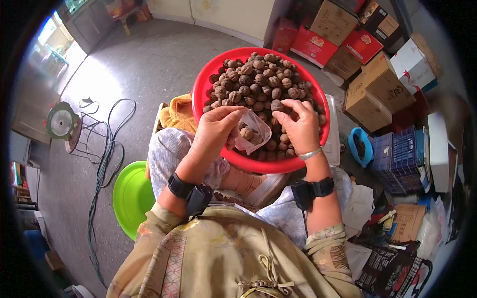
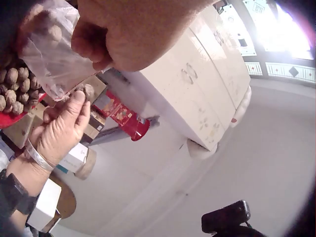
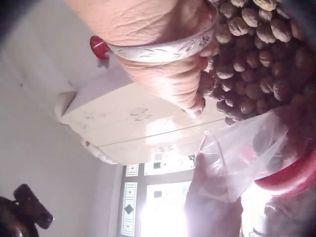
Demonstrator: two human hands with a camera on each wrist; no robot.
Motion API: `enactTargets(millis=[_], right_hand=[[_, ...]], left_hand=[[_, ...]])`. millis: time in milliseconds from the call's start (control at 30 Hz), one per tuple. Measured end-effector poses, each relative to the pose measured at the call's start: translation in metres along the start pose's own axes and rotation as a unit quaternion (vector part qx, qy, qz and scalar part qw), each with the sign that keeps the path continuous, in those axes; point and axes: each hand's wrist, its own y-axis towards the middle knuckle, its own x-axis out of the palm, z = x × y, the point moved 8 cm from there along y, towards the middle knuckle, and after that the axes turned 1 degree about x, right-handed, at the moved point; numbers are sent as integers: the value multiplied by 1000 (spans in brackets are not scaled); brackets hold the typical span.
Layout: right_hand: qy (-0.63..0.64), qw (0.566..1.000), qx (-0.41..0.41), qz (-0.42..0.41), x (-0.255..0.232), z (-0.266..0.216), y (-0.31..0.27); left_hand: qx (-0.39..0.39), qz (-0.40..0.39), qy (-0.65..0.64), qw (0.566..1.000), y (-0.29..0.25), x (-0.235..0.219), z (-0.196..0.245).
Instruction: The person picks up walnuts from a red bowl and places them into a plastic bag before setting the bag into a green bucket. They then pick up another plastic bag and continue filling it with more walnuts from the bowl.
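A red basin [image 1: 203, 89] heaped with brown walnuts [image 1: 258, 79] rests on my lap. My left hand [image 1: 218, 130] pinches the rim of a small clear plastic bag [image 1: 252, 133] that holds a few walnuts, over the basin's near side. My right hand [image 1: 298, 124] hovers just right of the bag and pinches one walnut [image 1: 277, 106] in its fingertips. In the left wrist view the bag [image 2: 47, 54] hangs below my left hand and the right hand [image 2: 61, 128] holds a walnut [image 2: 86, 91] beside it. The right wrist view shows the bag [image 3: 242, 153] next to the walnut pile [image 3: 256, 54].
A green lid [image 1: 130, 196] lies on the floor at my left, near cables [image 1: 107, 149] and a small scale [image 1: 62, 121]. Cardboard and red boxes [image 1: 348, 44] crowd the far right. A blue crate [image 1: 397, 156] and bags [image 1: 392, 268] stand at my right. A cream cabinet [image 2: 207, 84] stands behind.
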Motion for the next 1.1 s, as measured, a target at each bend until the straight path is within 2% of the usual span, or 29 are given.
enactTargets(millis=[67, 200, 267, 333, 400, 533, 733, 833, 1000, 1067, 1100], right_hand=[[59, 995, -76, 35, -17, -32, -1], [99, 985, -139, 4, -24, -67, -8], [103, 985, -140, -14, -14, -65, -12], [87, 985, -132, -73, -5, -70, -14], [66, 988, -127, -61, -4, -62, -13], [121, 989, -74, -34, -12, -54, -10], [166, 977, -128, -32, -13, -73, -12], [167, 964, -197, -58, 1, -84, -14], [55, 991, -119, -31, -1, -71, -13], [33, 992, -2, -120, 16, -43, -16], [41, 992, -30, -116, 17, -42, -16]], left_hand=[[-12, 16, -4, 1000, -1, 1, 1], [-8, 6, -10, 1000, 5, 4, -3], [4, 17, 8, 1000, 6, 4, -3], [4, 26, 22, 999, 6, 4, 0], [3, 33, 35, 999, 6, 3, 0], [1, 18, 33, 999, 8, 1, 1], [5, 17, 35, 999, 8, 4, 3], [17, 22, 28, 999, 9, 4, 5], [16, 18, 28, 999, 10, 3, 6], [7, 13, 24, 1000, 9, 2, 6], [6, 13, 24, 1000, 9, 2, 6]])
